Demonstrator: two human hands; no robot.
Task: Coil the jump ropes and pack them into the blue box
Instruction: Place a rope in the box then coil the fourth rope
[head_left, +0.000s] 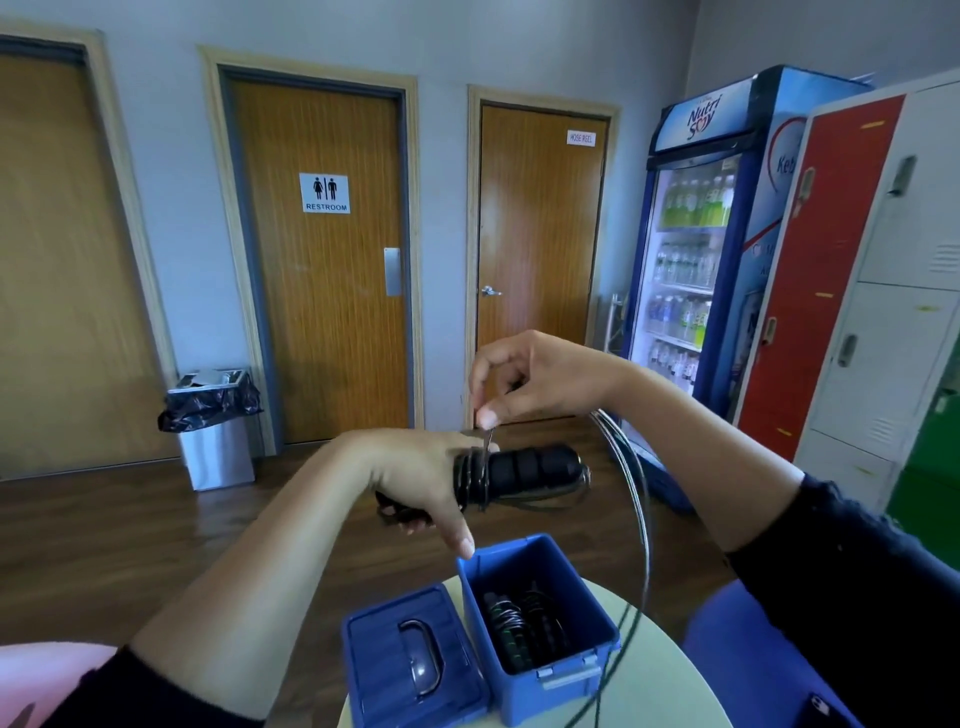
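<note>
Wooden doors, a drinks fridge (696, 249) and lockers line the room behind the round pale table (675, 675) in front of me. On that table stands the blue box (550, 699), open, with its lid (384, 670) lying flat just beside it on the left; coiled ropes (524, 623) already lie inside, dark with thin silvery turns. Above the box my left hand (415, 478) grips the black jump rope handles (530, 467), which point level to the right, my forefinger reaching down near the box's corner. My right hand (530, 379) hovers just above them, thumb and forefinger pinching the thin grey cable (641, 499). Several turns of it wrap the handles beside my left hand; the loose rest arcs down the right, past the box.
</note>
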